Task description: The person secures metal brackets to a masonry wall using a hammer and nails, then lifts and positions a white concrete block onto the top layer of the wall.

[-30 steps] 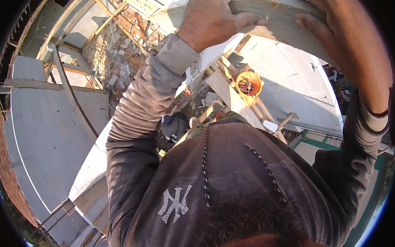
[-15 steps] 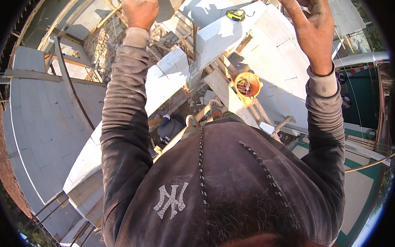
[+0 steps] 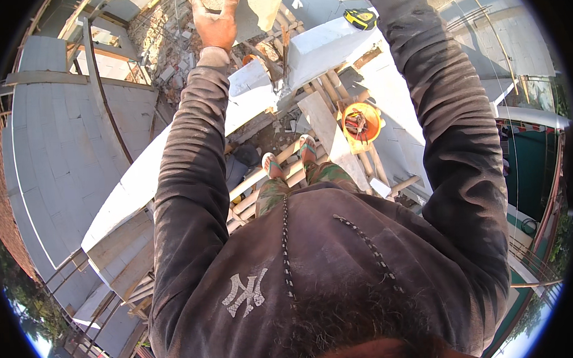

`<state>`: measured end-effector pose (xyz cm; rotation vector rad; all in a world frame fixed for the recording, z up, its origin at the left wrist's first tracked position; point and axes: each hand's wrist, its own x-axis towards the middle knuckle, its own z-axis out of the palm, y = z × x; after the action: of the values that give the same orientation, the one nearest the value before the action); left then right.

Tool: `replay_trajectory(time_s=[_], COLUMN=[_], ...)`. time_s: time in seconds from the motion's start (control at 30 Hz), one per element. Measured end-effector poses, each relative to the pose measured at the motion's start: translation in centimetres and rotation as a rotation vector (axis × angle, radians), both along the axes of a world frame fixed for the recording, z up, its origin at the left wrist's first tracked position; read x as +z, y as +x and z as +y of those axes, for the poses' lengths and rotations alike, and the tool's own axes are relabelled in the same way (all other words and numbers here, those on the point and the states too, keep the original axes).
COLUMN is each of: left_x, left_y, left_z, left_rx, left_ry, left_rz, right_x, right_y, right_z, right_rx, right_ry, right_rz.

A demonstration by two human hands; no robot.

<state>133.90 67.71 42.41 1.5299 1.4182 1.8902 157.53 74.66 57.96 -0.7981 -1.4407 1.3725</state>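
Observation:
My left hand (image 3: pixel 217 28) is raised at the top edge, thumb and fingers closed about a flat grey-and-tan slab-like piece (image 3: pixel 255 13). The upper part of that piece is cut off by the frame. My right forearm (image 3: pixel 415 54) reaches up past the top edge, so the hand itself is out of sight. Beside that sleeve a yellow-and-black tape measure (image 3: pixel 360 18) lies on top of a white block wall (image 3: pixel 320 55).
An orange bucket (image 3: pixel 377 124) with hand tools stands on planks below the wall. My sandalled feet (image 3: pixel 273 165) rest on bamboo poles (image 3: pixel 246 204). Rubble (image 3: pixel 162 47) lies beyond the wall at the left. Grey block walling (image 3: pixel 65 161) rises at far left.
My right hand, open and in sight before, has gone up and inward past the top edge. My left hand has shifted slightly right, still on the slab-like piece. The whole view has moved a little.

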Motion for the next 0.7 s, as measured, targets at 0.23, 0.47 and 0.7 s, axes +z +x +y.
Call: replay_trajectory(time_s=[0.23,0.47,0.7], left_x=[-3.4,-10.5,-15.0], left_y=[0.6,-0.3,-0.3], left_z=[1.9,2.8,2.2], left_rx=[-0.098,-0.088,-0.042], left_ry=[-0.179,-0.33,-0.429], left_rz=[0.18,0.084,0.265], right_x=[-12.4,-21.2,-30.1], right_y=[0.5,-0.8,0.0], right_z=[6.5,6.7,7.8], right_rx=[-0.182,0.056,-0.095], right_ry=[0.907,0.108,0.682], right_rz=[-0.518,-0.039,-0.48])
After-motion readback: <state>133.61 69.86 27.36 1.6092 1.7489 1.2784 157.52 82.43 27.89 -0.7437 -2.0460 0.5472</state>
